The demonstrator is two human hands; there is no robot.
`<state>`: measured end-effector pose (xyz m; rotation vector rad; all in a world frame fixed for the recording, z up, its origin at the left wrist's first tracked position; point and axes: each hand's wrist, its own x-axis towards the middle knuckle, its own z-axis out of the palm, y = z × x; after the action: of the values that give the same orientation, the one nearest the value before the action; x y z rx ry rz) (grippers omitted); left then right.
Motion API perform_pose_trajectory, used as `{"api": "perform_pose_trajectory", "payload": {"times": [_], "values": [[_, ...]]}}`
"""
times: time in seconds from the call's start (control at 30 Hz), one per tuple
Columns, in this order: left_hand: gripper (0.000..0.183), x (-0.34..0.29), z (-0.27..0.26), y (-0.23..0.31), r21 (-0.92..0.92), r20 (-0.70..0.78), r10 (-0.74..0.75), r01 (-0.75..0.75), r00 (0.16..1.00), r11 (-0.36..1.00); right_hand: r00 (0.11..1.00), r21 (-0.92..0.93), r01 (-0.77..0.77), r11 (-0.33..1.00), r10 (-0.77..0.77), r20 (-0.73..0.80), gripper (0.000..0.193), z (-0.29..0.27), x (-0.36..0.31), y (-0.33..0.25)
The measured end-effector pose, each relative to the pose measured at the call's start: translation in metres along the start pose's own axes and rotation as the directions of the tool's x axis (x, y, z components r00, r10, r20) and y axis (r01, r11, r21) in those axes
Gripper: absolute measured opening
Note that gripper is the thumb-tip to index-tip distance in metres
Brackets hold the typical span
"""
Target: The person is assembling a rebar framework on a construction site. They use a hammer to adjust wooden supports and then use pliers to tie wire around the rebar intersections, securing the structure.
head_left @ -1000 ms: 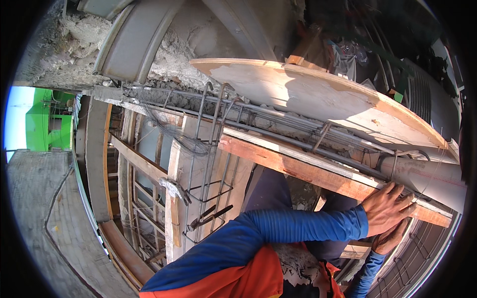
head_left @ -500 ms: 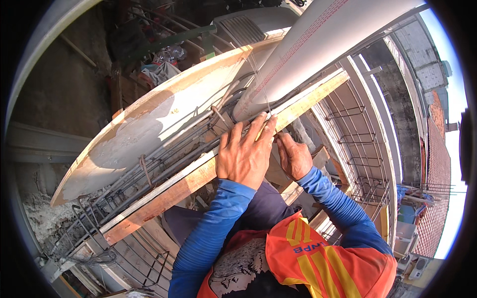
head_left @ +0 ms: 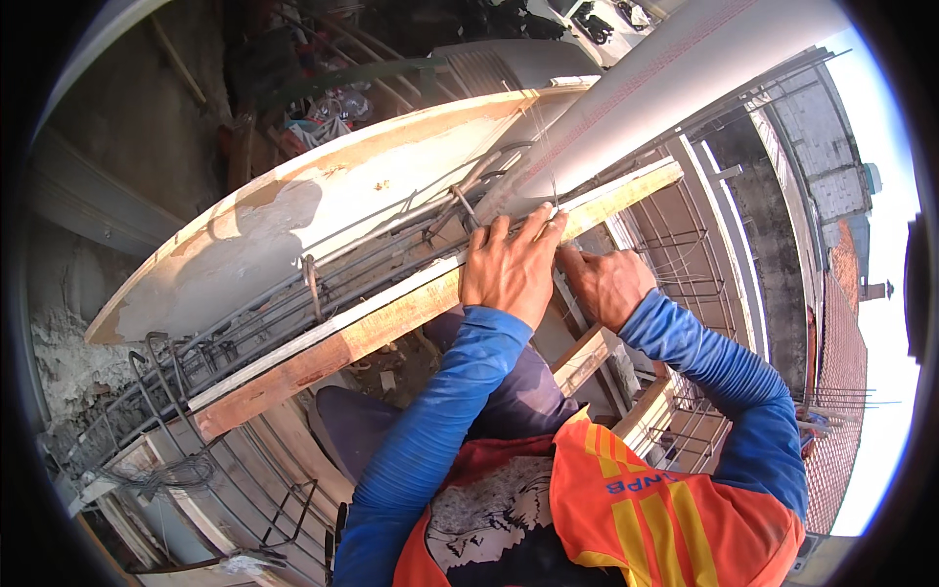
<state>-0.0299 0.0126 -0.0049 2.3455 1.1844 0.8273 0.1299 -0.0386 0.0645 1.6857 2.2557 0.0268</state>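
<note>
A long wooden board with a pale upper edge runs diagonally across the view. My left hand lies over this board, its fingers stretched over the upper edge and slightly apart; its thumb is hidden. Thin tie wire comes down past the plastic pipe to the left fingertips. My right hand is closed against the board's near side, just right of the left hand. Its fingertips are tucked out of sight, so what they hold cannot be made out. Behind the board lie steel reinforcing bars.
A large white pipe slants up to the upper right. Beyond the bars leans a curved plywood panel. Bent bar ends stick up at the left. More rebar cage lies at the right, with a tiled roof beyond.
My right hand has turned, with its back now more upward and its fingers tucked behind the board. My left hand stays on the board. The whole view has shifted slightly.
</note>
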Motion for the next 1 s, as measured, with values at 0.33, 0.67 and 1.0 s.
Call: {"api": "perform_pose_trajectory", "payload": {"times": [0.33, 0.67, 1.0], "values": [[0.049, 0.0, -0.001, -0.002, -0.027, 0.048, -0.008, 0.009, 0.999, 1.0, 0.989, 0.081, -0.107, 0.991, 0.115, -0.094, 0.022, 0.04, -0.011, -0.004], [0.061, 0.006, -0.012, -0.01, -0.123, 0.073, 0.03, -0.021, 0.997, 0.992, 0.999, -0.111, 0.038, 0.993, -0.036, 0.022, 0.025, 0.005, 0.003, -0.005], [0.028, 0.061, 0.002, -0.017, -0.511, -0.039, -0.281, 0.223, 0.959, 0.83, 0.993, -0.152, 0.089, 0.984, -0.076, 0.092, 0.016, -0.006, 0.012, -0.005]]}}
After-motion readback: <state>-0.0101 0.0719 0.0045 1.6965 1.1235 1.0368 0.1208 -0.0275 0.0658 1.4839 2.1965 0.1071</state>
